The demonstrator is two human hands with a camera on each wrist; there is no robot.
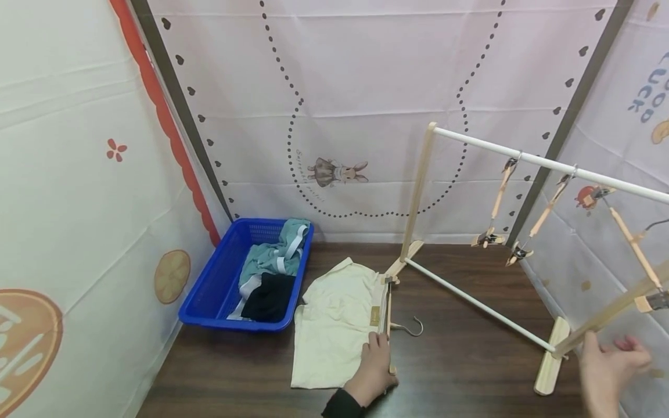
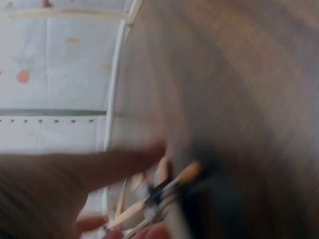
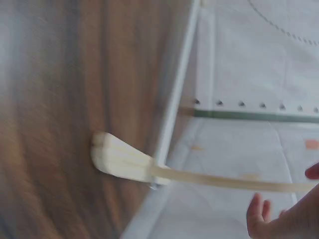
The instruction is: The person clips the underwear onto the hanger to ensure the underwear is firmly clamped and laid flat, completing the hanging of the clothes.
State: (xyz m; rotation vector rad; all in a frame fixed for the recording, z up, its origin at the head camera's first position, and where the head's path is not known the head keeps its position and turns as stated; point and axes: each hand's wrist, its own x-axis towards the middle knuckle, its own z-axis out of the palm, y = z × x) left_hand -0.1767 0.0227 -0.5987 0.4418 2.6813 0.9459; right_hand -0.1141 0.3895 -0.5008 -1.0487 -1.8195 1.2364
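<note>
A cream folded garment [image 1: 334,325] with a brown label lies on the table, its waistband along a wooden clip hanger [image 1: 388,313] whose metal hook points right. My left hand [image 1: 372,367] grips the hanger's near end, fingers lying over the waistband. Blurred in the left wrist view, a wooden clip [image 2: 157,196] shows between the fingers. Beside the near post of the drying rack [image 1: 486,306], my right hand [image 1: 614,368] is raised with nothing in it, fingers loosely bent. The right wrist view shows that hand [image 3: 284,219] apart from the post.
More clip hangers [image 1: 546,215] hang from the rack's white top rail [image 1: 549,165]. At the back left stands a blue basket [image 1: 209,313] holding teal-and-white clothing [image 1: 272,255] and a black piece [image 1: 269,297]. Printed cloth walls [image 1: 366,87] enclose the dark wooden table [image 1: 460,360].
</note>
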